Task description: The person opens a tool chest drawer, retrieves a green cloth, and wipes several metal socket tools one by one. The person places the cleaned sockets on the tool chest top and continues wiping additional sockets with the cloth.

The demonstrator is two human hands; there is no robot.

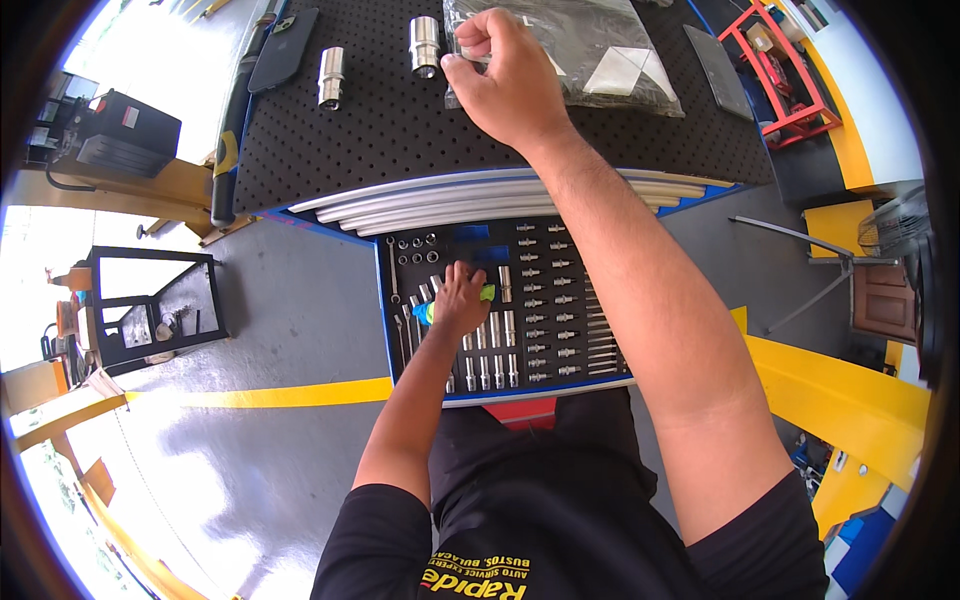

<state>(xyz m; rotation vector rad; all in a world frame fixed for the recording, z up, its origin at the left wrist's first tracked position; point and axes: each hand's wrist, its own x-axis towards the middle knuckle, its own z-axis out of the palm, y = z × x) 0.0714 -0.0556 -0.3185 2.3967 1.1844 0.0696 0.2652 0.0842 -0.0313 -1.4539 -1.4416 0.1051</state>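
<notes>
Head view. Step in hand, as judged: socket handling at the tool cabinet, cloth ready for wiping. Left hand [460, 300] is over the open drawer [540, 393], curled on a bunched green-and-blue cloth [488, 292]; cannot tell whether a socket is under it. Right hand [515, 85] is above the counter [400, 130], grip part-open: thumb and forefinger curved, gap between them, nothing visible in it. Thumb tip is just beside the large socket [424, 45]; contact unclear.

Next move, inferred: calls for thumb and fingers to close squarely on the smooth barrel, clear of the plastic-wrapped package [625, 72]. Polished metal may slip.

Appearance: large socket bright silver, cylindrical, stepped in width, dark opening at its near end. Location: on the black perforated counter top, beside the package's left edge. A similar second socket [331, 78] sits to its left, well apart. Smaller sockets [499, 371] fill rows in the drawer.
</notes>
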